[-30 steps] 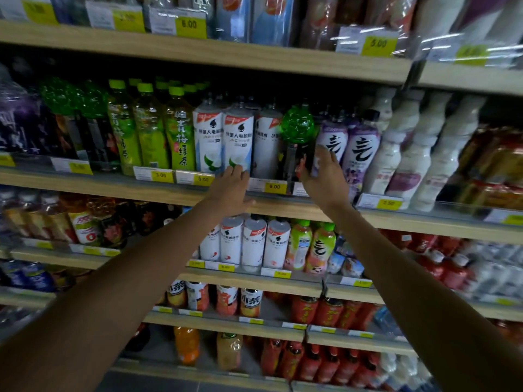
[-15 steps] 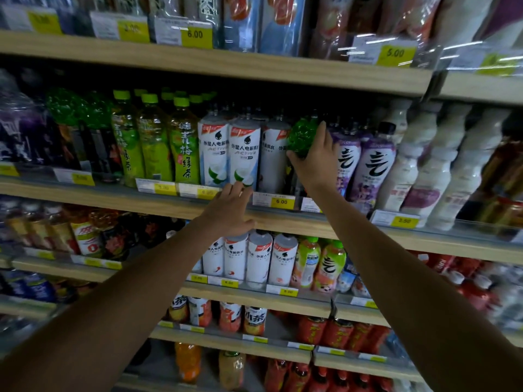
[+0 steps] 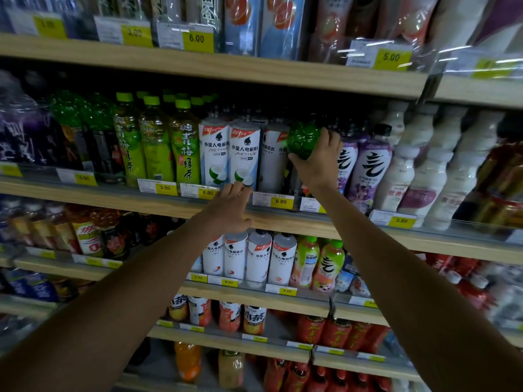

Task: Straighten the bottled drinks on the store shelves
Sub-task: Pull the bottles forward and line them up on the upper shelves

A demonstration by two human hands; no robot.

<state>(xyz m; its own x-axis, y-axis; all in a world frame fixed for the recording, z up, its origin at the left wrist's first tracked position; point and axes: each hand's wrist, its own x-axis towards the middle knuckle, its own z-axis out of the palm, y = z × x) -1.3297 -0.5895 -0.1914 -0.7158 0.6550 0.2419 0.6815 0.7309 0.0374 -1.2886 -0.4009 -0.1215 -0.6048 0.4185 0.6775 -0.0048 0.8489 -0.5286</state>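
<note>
A dark bottle with a bumpy green top (image 3: 302, 138) stands on the second shelf (image 3: 353, 226), between white electrolyte bottles (image 3: 243, 154) and purple-labelled bottles (image 3: 373, 165). My right hand (image 3: 318, 158) grips the green-topped bottle, fingers curled round its upper part. My left hand (image 3: 230, 206) rests with relaxed fingers at the shelf's front edge, its fingertips touching the foot of a white bottle. Green tea bottles (image 3: 184, 145) stand in a row to the left.
White milky bottles (image 3: 441, 165) fill the right of this shelf. Yellow price tags (image 3: 280, 201) line the edge. Above runs a shelf of packaged drinks (image 3: 263, 24). Lower shelves hold white bottles (image 3: 257, 257), orange juice (image 3: 186, 360) and red bottles (image 3: 334, 332).
My right hand rose from the shelf edge to the green-topped bottle and closed its fingers round it. My left hand stayed at the shelf edge.
</note>
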